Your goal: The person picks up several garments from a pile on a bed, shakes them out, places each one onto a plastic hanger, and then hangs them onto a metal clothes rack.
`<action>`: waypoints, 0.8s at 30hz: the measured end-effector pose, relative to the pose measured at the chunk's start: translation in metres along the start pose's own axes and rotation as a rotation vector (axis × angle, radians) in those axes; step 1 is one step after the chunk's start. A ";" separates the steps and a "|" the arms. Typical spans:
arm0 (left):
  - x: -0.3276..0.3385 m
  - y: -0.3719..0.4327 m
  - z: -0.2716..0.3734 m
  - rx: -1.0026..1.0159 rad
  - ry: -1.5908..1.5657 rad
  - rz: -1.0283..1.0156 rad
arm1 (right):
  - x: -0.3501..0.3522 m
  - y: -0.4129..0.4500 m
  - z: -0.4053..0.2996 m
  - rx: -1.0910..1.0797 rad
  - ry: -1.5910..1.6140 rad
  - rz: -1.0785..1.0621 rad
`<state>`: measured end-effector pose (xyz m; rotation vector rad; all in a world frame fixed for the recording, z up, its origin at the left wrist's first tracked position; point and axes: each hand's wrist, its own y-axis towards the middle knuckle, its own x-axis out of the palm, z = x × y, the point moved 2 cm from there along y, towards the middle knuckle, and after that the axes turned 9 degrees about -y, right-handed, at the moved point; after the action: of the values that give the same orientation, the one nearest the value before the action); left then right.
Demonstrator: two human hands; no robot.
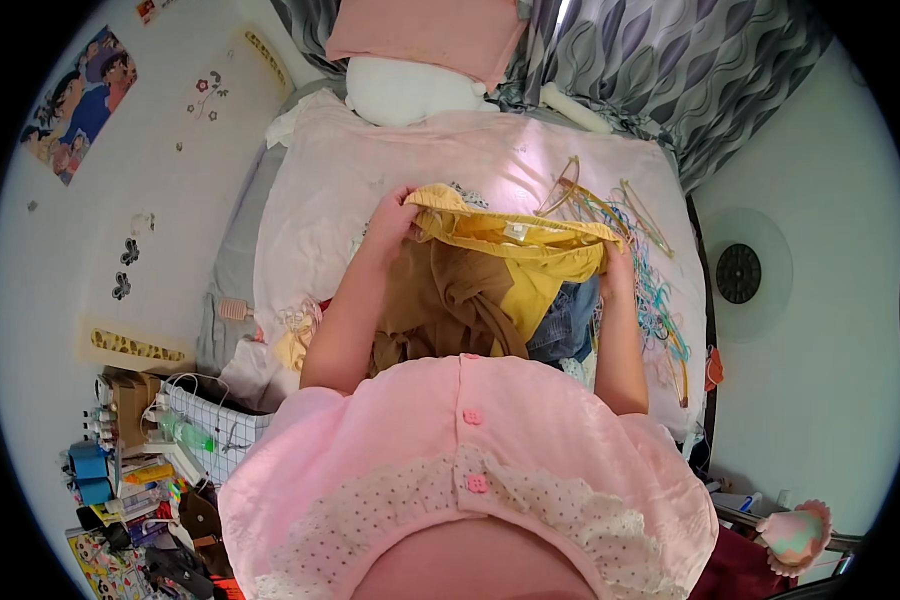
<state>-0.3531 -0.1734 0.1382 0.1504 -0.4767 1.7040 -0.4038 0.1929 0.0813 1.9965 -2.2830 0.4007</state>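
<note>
A yellow garment with an elastic waistband point(480, 231) is stretched sideways between my two hands above the bed. My left hand point(397, 217) grips one end of the waistband, and my right hand point(618, 268) grips the other. The waist opening faces up, showing a white label point(515, 232) inside. Beneath it, a brown cloth point(450, 300) lies bunched in front of me; its lower part is hidden by my chest. Blue denim point(566, 322) shows beside the yellow fabric, near my right forearm.
On the bed's pink sheet point(322, 187), many tangled clothes hangers point(649, 292) lie at the right. A pink hairbrush point(234, 309) and a cream cloth point(294, 345) are at the left. Pillows point(420, 90) stand at the far end. A cluttered surface with a grid-patterned basket point(217, 427) is at lower left.
</note>
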 end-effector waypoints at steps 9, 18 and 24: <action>0.055 -0.028 -0.040 0.278 0.276 -0.121 | 0.113 -0.083 -0.004 -0.477 -0.524 -0.387; 0.055 -0.063 -0.076 0.724 0.904 -0.217 | 0.085 -0.052 0.043 -0.282 -0.611 -0.335; 0.007 -0.046 -0.143 0.410 1.653 -0.230 | 0.047 -0.045 0.021 -0.069 0.064 -0.082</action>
<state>-0.2860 -0.1048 0.0217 -0.8352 1.0656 1.1638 -0.3643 0.1375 0.0784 2.0057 -2.1391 0.3686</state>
